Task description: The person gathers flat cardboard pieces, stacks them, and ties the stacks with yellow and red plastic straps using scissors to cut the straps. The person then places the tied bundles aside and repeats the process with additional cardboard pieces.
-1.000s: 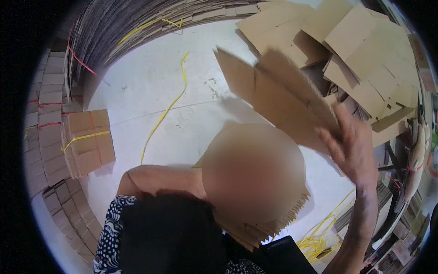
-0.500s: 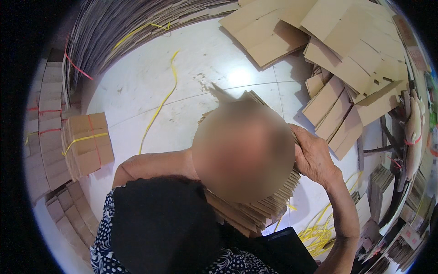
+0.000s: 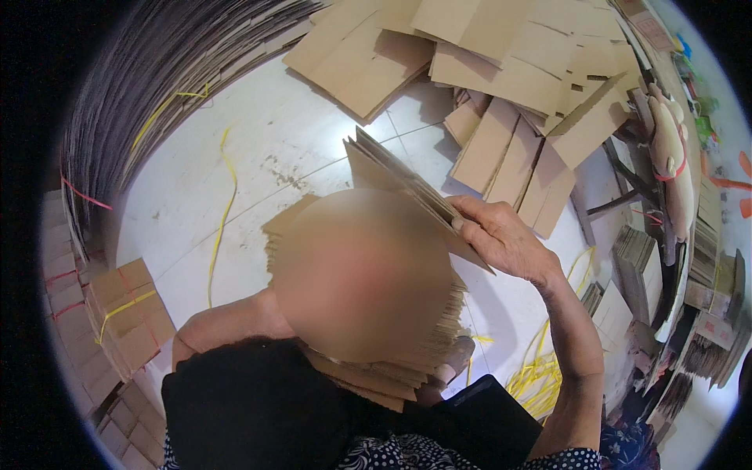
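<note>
The right hand (image 3: 505,243) pinches flat cardboard sheets (image 3: 399,176) at their three-o'clock edge; light, stiff, apt to slide apart, best gripped edgewise. The left hand's grip is hidden.

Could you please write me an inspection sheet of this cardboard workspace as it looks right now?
Surface: pale tiled floor, smudged in places.
Job's things: a stack of flat cardboard sheets lies in front of the person; a few raised cardboard sheets are tilted above it.
Clutter: loose cardboard sheets piled at the top; a strapped cardboard bundle at the left; more bundles along the left and right rims.
Hands: right hand grips the edge of the raised sheets; left hand hidden, only the bent left arm shows.
Cables: nothing seen; only a yellow strap on the floor and a heap of yellow straps at lower right.
Surroundings: upright sheets stacked on edge at upper left.
</note>
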`<state>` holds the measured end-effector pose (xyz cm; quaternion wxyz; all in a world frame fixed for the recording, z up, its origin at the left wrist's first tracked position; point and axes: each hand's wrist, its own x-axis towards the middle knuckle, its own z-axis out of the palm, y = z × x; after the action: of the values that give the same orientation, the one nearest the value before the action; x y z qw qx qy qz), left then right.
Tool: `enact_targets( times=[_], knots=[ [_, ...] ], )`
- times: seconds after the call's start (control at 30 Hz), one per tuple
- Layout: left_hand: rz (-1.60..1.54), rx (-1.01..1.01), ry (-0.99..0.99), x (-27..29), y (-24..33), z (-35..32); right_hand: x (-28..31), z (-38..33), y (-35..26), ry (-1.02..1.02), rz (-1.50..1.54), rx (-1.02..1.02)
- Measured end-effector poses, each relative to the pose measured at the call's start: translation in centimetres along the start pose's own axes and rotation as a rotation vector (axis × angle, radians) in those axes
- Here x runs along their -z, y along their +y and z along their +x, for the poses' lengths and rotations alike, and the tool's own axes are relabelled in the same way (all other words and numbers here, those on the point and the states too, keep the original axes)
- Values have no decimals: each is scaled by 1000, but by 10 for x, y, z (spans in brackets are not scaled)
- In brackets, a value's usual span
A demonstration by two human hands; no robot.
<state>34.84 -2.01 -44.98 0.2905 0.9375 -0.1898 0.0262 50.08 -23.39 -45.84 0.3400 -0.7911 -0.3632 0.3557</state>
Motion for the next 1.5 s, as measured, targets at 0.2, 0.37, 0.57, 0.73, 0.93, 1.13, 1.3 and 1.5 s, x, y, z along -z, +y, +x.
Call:
enact_targets(
  times=[0.2, 0.37, 0.57, 0.73, 0.93, 1.13, 1.3, 1.5],
  knots=[
    [-163, 70, -43, -13, -10, -15, -5, 11, -1, 179, -302, 186],
    [42, -8, -241, 4, -8, -5, -31, 2, -18, 238, -444, 259],
    [74, -48, -45, -3, -11, -19, -16, 15, -38, 172, -442, 325],
    [25, -258, 21, 4, -15, -14, -49, 24, -35, -57, -479, 364],
    [120, 102, 153, -6, -10, 3, -23, 29, -27, -85, -332, 255],
    [0, 20, -56, -12, -22, 0, 111, 75, 10, 657, -254, 79],
    [74, 64, -78, 5, -22, -1, 207, 194, -17, 688, -776, 338],
    [72, 40, -88, -13, -22, -3, 291, 282, -29, 391, -973, 34]
  ],
)
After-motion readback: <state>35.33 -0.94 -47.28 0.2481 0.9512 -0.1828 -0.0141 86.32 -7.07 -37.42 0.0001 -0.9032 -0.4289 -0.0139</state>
